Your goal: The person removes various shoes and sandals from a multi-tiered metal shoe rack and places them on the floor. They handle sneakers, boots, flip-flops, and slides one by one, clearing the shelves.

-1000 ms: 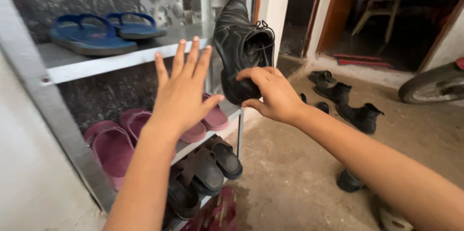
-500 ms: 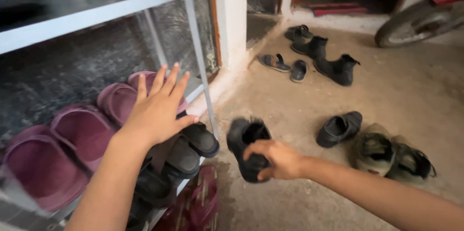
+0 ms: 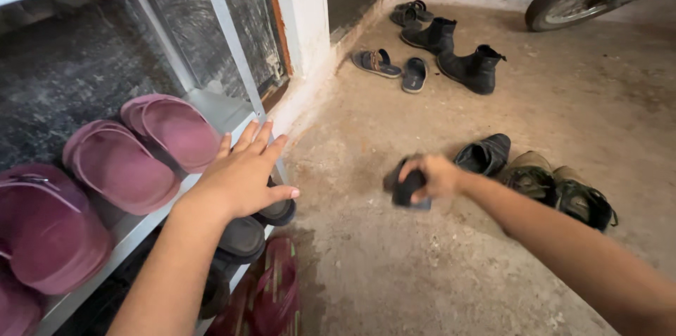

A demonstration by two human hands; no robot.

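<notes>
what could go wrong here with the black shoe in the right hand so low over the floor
The right hand holds the black shoe only by its top edge, and the shoe looks blurred, so it may slip or land on its side. Another black shoe and an olive pair lie close by on the floor, so it could knock into them. The left hand rests open on the rack shelf edge; leaning on it might shift the rack.

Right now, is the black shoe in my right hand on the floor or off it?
Cannot tell: the right hand grips the black shoe low over the floor.
</notes>
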